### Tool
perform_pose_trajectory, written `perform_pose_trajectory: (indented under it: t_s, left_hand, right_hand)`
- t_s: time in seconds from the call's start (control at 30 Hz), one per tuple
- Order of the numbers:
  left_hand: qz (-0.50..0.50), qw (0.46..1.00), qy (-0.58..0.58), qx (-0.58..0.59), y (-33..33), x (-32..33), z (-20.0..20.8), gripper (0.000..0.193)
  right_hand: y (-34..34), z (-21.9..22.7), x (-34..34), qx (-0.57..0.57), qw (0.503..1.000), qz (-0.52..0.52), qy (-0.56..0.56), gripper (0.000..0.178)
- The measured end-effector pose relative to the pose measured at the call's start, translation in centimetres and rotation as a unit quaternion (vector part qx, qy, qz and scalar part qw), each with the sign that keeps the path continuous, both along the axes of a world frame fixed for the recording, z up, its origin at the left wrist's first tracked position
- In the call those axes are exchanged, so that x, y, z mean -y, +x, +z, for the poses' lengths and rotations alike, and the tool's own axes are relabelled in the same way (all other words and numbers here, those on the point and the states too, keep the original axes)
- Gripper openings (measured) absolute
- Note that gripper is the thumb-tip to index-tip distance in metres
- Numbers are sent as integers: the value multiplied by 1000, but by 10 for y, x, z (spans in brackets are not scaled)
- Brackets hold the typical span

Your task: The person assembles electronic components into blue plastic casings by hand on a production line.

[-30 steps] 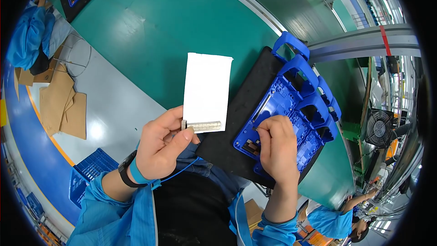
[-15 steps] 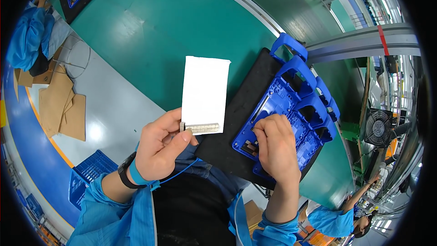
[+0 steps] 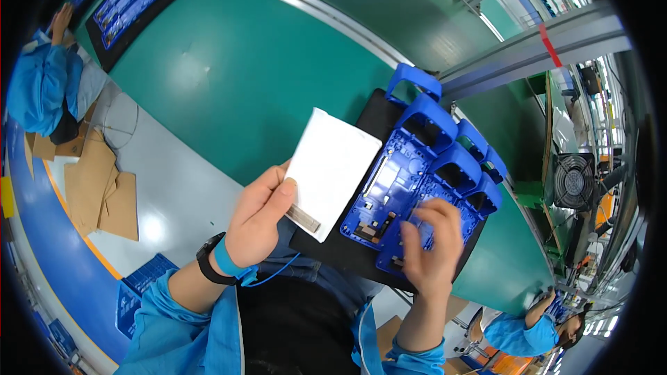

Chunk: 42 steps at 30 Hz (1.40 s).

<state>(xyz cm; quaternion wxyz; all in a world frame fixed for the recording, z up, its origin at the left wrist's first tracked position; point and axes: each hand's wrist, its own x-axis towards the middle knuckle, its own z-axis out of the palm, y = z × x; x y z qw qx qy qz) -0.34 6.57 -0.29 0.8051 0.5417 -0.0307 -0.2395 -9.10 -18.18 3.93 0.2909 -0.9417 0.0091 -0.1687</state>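
My left hand (image 3: pixel 258 221) grips a white card (image 3: pixel 335 170) by its lower left edge, with the thumb on top. A short strip of small grey pieces (image 3: pixel 303 218) lies along the card's lower edge. My right hand (image 3: pixel 435 246) hovers over blue plastic housings (image 3: pixel 389 191), its thumb and fingers apart and no object visible between them. Small dark and copper-coloured parts (image 3: pixel 376 228) sit in the near end of the left housing. The housings lie side by side on a black mat (image 3: pixel 326 251), their raised blue frames at the far end. My right hand hides part of one housing.
The green table (image 3: pixel 229 83) carries another black mat with blue housings (image 3: pixel 132 3) at the far left, beside a co-worker in a blue sleeve (image 3: pixel 38 90). A metal rail (image 3: pixel 514 52) and a fan (image 3: pixel 574 180) stand at right. Flattened cardboard (image 3: pixel 94 184) lies on the left floor.
The white card has tilted clockwise and come slightly lower in my left hand. My right hand has lifted off the left housing and moved right and down, its pinched fingers now apart.
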Motion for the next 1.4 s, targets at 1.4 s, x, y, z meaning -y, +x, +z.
perform_pose_trajectory:
  t_s: [1.4]
  left_hand:
    - [-589,737,-59,-327,-161,284,32,26]
  right_hand:
    - [-252,-78,23,133,553,-344,747,42]
